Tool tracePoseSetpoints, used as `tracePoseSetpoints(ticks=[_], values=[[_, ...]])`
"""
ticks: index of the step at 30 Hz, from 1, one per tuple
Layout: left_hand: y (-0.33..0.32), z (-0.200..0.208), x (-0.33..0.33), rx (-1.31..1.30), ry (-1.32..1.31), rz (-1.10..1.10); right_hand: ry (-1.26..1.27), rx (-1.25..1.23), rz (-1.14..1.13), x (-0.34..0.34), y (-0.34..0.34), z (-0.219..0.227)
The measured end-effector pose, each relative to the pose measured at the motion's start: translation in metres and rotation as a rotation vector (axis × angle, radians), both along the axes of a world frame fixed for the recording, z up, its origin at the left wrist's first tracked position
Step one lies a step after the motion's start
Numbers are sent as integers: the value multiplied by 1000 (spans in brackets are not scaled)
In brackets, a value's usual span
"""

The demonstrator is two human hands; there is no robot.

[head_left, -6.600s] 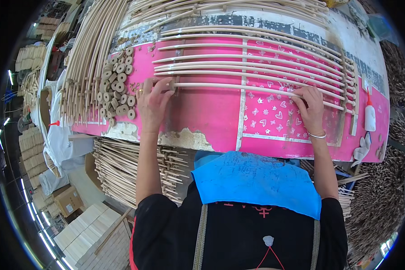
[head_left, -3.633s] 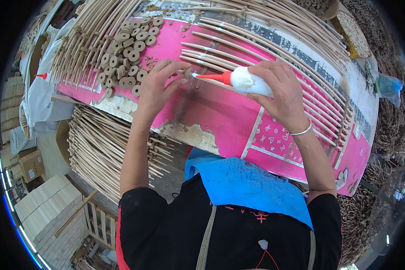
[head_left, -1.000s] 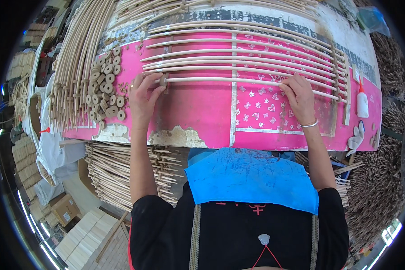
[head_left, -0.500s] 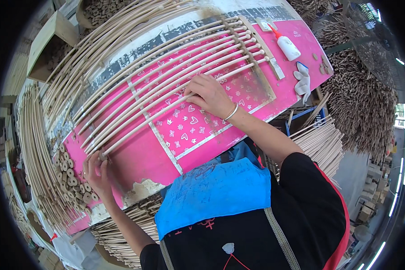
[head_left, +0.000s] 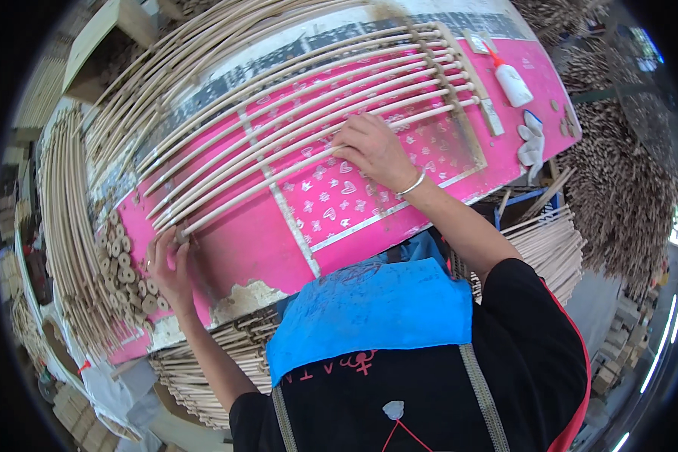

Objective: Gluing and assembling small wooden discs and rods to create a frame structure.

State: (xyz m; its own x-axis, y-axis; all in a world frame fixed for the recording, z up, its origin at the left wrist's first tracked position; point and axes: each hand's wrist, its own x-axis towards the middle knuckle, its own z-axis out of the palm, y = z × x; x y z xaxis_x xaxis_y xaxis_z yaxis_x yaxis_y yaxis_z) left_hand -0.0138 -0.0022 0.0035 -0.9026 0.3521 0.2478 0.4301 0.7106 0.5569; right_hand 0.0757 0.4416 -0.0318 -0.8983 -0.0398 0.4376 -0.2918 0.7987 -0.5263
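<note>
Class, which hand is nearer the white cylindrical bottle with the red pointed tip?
Right. In the picture, the right hand is left of and lower than the white bottle; the left hand is lower and much farther left.

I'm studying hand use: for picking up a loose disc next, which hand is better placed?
Left, most likely: the left hand, at the left end of the rod, is beside the loose discs, while the right hand is farther off, around the rod's middle.
</note>
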Motion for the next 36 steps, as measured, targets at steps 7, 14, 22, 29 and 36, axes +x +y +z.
tracePoseSetpoints(ticks=[7,14,22,29,36], values=[[0,-3,-1,-17,13,22,18,1,-13,1,1,-1],[-3,-4,-3,-69,48,-19,20,-17,-48,2,0,-6],[-5,-8,-6,-61,41,-23,15,-11,-21,0,2,-12],[-3,-6,-6,-95,66,-55,64,-30,-48,1,4,-17],[-1,-4,-5,-115,111,-66,105,-18,-59,0,3,-17]])
